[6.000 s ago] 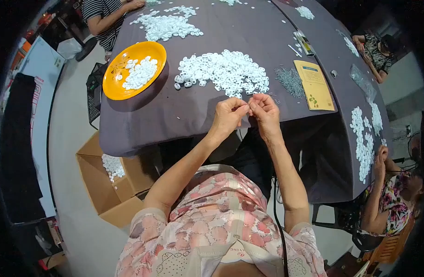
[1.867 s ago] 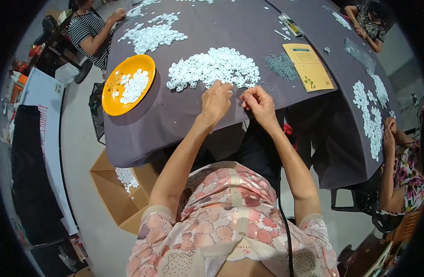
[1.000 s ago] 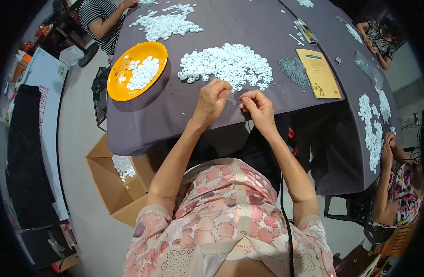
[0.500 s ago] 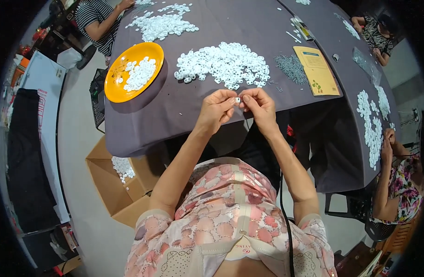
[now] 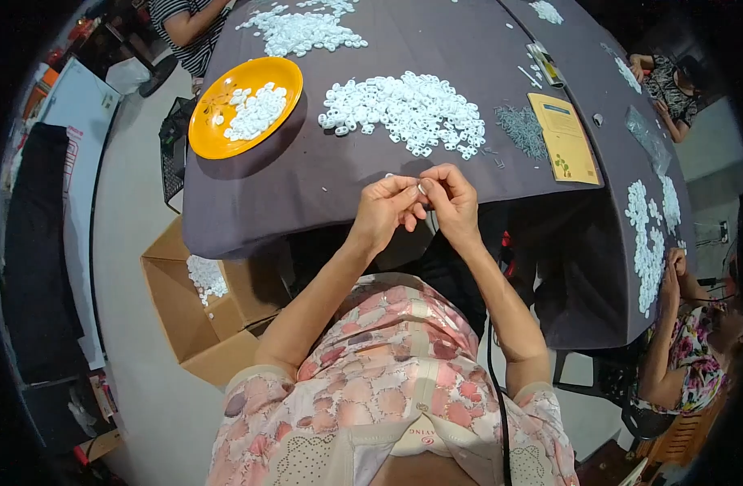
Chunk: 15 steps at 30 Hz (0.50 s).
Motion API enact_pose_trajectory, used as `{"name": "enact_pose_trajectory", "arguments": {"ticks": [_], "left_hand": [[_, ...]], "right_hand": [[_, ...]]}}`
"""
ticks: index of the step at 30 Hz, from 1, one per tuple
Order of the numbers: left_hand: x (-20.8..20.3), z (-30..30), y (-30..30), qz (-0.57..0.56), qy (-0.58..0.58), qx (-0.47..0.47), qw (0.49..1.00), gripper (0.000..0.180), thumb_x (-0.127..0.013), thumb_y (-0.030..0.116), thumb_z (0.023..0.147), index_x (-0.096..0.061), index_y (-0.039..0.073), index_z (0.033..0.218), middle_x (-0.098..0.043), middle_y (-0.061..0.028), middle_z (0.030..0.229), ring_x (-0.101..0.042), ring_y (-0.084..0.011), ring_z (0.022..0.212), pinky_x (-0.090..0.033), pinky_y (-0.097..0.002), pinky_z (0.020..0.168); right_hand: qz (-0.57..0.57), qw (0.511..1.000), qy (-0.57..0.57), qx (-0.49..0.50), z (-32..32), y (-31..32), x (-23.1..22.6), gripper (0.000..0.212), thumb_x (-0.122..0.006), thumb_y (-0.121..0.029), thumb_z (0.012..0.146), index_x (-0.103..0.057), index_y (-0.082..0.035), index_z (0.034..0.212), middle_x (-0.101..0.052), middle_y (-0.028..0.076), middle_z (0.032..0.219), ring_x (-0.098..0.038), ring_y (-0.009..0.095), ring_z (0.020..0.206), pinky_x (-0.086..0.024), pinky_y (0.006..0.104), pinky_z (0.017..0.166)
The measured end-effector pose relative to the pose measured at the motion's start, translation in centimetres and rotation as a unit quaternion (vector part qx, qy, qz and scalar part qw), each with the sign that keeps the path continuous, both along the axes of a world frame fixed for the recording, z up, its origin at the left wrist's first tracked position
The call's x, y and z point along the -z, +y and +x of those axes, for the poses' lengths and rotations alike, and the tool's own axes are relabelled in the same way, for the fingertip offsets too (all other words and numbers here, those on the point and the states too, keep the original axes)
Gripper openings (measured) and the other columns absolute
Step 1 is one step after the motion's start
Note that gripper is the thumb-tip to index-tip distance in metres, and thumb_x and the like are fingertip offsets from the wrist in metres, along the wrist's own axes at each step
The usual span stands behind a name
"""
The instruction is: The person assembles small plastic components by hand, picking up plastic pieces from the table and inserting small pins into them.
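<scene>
Both hands meet just off the table's near edge, fingertips pinched together around one small white plastic piece [image 5: 421, 187]. My left hand [image 5: 379, 211] is closed on it from the left, thumb and forefinger together, its other fingers curled. From the other side, my right hand [image 5: 455, 204] pinches the same piece with thumb and bent forefinger. Fingers cover most of the piece. Beyond the hands lies a heap of white plastic pieces with holes [image 5: 408, 109]. A small pile of thin grey screw-like pins [image 5: 522, 131] is to its right.
An orange plate [image 5: 203, 134] holding white pieces stands at the table's left. A yellow booklet [image 5: 574, 150] lies by the right edge. Below left, an open cardboard box [image 5: 165, 283] contains more pieces. Other people work around the grey-clothed table [image 5: 262, 206] with further white heaps.
The whole view has shifted slightly. My fingers have closed further over the white piece, which shows less than before. Both hands remain together.
</scene>
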<state>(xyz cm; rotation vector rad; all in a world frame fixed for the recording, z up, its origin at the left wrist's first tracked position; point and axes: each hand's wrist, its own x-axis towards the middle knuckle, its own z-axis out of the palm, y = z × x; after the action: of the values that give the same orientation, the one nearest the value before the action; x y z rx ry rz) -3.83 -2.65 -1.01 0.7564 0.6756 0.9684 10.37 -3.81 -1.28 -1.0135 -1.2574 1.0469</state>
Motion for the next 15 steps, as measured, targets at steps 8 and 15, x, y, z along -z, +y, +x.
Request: {"name": "enact_pose_trajectory", "arguments": {"ticks": [8,15], "left_hand": [[0.4,0.1,-0.8,0.082,0.070,-0.076,0.991,0.010,-0.057,0.006,0.090,-0.063,-0.002,0.090,-0.064,-0.0075,0.077,-0.059,-0.0109,0.055,-0.047,-0.0209,0.044],[0.0,-0.2,-0.6,0.052,0.084,-0.075,0.992,0.011,-0.055,0.008,0.091,-0.060,-0.002,0.090,-0.062,-0.0061,0.076,-0.058,-0.0097,0.055,-0.046,-0.0204,0.044]], "right_hand": [[-0.046,0.999,-0.001,-0.021,0.4,0.1,0.4,0.008,-0.056,-0.007,0.091,-0.058,-0.001,0.095,-0.060,0.000,0.080,-0.055,0.005,0.069,-0.046,0.0194,0.062],[-0.039,0.999,-0.004,-0.031,0.9,0.5,0.7,0.009,-0.056,-0.008,0.090,-0.059,-0.001,0.092,-0.062,0.000,0.076,-0.054,0.005,0.065,-0.045,0.0197,0.058]]}}
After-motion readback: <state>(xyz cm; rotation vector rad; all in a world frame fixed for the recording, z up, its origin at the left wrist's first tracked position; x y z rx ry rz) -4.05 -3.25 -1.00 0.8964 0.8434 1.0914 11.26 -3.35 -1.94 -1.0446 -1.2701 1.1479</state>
